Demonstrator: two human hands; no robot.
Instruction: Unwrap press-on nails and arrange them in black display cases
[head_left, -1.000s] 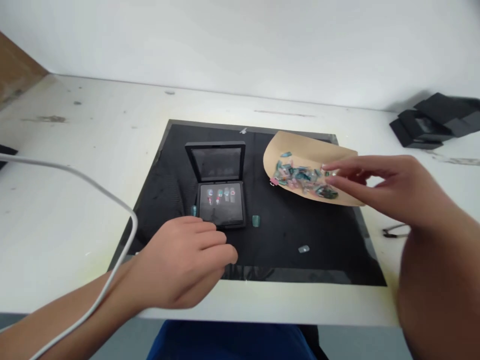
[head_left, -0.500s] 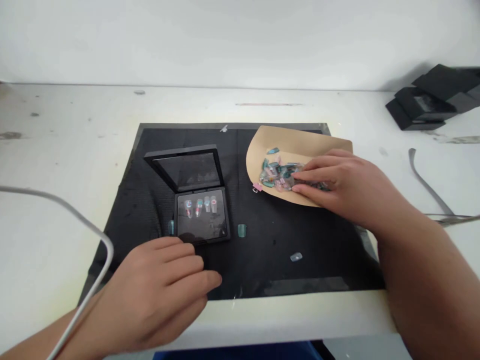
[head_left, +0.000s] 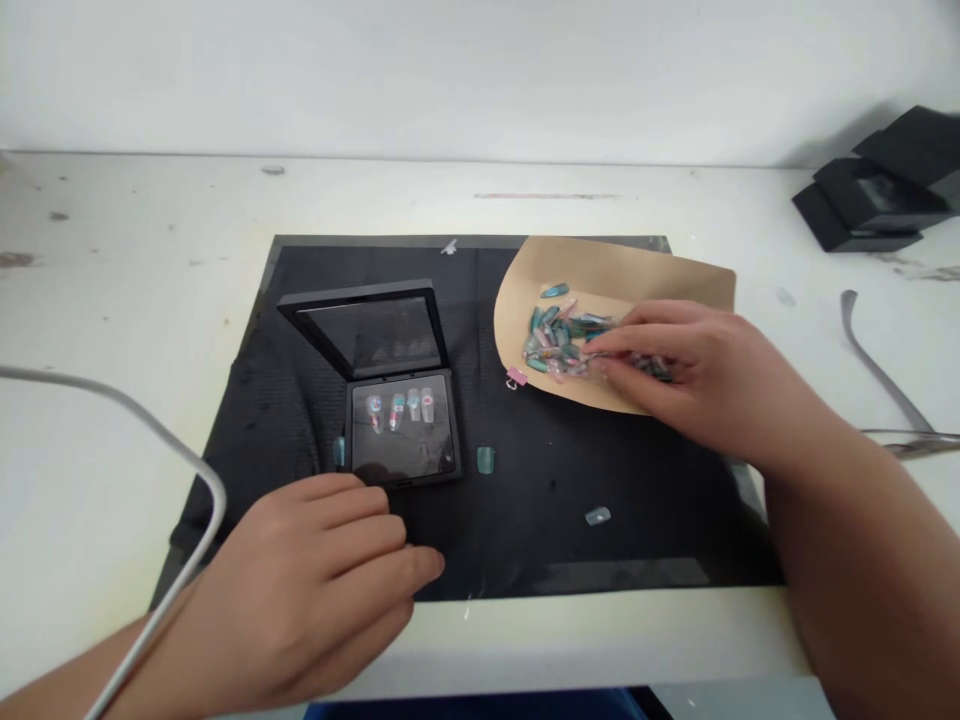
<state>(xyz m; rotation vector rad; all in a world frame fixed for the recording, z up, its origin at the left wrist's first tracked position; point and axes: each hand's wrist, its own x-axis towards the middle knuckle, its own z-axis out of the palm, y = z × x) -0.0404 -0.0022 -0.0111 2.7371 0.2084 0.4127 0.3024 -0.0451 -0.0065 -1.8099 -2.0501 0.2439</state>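
My right hand (head_left: 686, 365) reaches into a pile of false nails (head_left: 551, 335), teal, pink and clear, on a tan paper sheet (head_left: 637, 265). Its thumb and fingertips pinch together on a false nail at the pile, mostly hidden by the fingers. My left hand (head_left: 322, 590) rests curled near the mat's front edge, just below an open black case (head_left: 405, 460); its palm is hidden. Several decorated clear false nails (head_left: 397, 410) stand in a row inside the case, whose windowed lid (head_left: 367, 330) is tilted up.
On the black mat (head_left: 525, 560) lie a green nail (head_left: 486, 460), a clear nail (head_left: 598, 516) and a teal nail (head_left: 340, 452). A pink clip (head_left: 516, 377) grips the paper's edge. A white cable (head_left: 214, 490) crosses my left wrist. Black boxes (head_left: 870, 195) and glasses (head_left: 885, 370) are at right.
My right thumb and fingertips have drawn closer together at the pile, and some nails there have shifted. The left hand stays put. The view has shifted slightly.
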